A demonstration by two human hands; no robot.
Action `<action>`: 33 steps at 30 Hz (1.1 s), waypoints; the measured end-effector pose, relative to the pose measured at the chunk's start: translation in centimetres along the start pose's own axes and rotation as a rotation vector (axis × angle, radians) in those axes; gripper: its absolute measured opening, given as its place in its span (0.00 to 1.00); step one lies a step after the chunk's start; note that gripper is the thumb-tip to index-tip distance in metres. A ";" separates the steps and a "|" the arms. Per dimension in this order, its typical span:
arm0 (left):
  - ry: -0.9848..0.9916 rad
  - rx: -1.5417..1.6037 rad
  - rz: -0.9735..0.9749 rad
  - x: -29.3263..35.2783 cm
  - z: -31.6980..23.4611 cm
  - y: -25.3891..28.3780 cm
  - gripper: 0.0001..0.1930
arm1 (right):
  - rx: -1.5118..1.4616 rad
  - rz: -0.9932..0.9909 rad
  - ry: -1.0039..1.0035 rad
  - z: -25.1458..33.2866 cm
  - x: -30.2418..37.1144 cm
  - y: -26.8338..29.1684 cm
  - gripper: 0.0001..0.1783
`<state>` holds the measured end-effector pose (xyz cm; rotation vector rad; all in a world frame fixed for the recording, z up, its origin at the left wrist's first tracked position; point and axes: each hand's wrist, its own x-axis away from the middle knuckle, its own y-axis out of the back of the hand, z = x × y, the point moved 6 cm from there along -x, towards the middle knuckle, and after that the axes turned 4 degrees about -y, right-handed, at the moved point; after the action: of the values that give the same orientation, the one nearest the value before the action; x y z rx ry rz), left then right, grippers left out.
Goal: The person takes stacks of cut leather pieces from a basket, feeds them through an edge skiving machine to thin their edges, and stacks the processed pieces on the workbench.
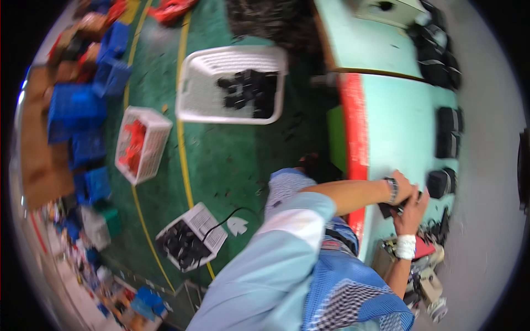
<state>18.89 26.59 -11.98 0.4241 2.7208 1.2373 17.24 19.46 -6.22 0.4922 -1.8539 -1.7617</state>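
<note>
So the dark piece point(387, 210) is on the tabletop point(395, 124), right under the fingers, poking out toward the red edge point(354, 127). Left hand point(404, 187) and right hand point(409, 216) look equally near. Fingers are bent over it, but honestly can't tell how open, whether they're gripping, or its long axis.

On my feed, blue crates point(77, 113) crowd the left of the frame, beside a brown panel point(41, 149). Toward upper centre I see a large white basket point(203, 99) on the green floor point(232, 160); left of it, a smaller white basket point(156, 144) holds orange-red material point(132, 146). I spot red plastic point(168, 10) at the top edge and a pale wall point(494, 138) filling the right.
</note>
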 end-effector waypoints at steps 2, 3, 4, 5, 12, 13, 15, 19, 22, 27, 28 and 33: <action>-0.129 -0.179 0.084 1.0 -1.5 1.8 0.14 | -0.134 -0.187 0.146 0.0 -0.5 -0.1 0.54; -0.237 -0.244 0.036 2.3 -2.2 3.9 0.09 | -0.243 -0.218 0.177 0.2 -0.4 0.5 0.52; -0.311 -0.164 -0.091 3.5 -2.5 6.1 0.05 | -0.257 -0.272 0.208 1.0 -0.6 1.6 0.49; -0.336 -0.118 -0.238 4.9 -1.6 7.2 0.05 | -0.279 -0.326 0.284 2.7 -0.9 2.8 0.47; -0.393 0.047 0.016 5.8 2.8 6.3 0.37 | -0.293 -0.183 -0.032 1.7 0.4 -2.2 0.29; -0.426 0.054 0.012 5.4 2.0 5.9 0.36 | -0.370 -0.300 0.002 1.6 0.8 -3.2 0.24; -0.431 0.097 -0.021 5.3 1.8 6.2 0.32 | -0.332 -0.266 -0.075 1.9 0.7 -3.6 0.20; -0.367 0.074 -0.017 5.5 2.2 8.2 0.35 | -0.264 -0.253 -0.255 3.4 1.5 0.8 0.29; -0.555 -0.071 0.184 4.2 2.9 4.7 0.32 | -0.322 -0.298 -0.329 4.6 1.9 -3.6 0.29; -0.530 -0.051 0.453 1.7 0.1 5.5 0.25 | -0.521 -0.291 -0.480 4.2 3.8 -1.0 0.29; -0.430 0.076 0.531 1.5 -1.5 6.6 0.27 | -0.701 -0.235 -0.567 3.7 5.2 0.7 0.33; -0.233 0.445 0.883 4.5 -10.0 12.2 0.35 | -1.231 -0.464 -0.600 6.0 12.4 8.7 0.46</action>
<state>14.80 28.41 3.79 1.8206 2.6181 0.5709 4.69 17.58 3.97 -0.1480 -0.5796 -3.1354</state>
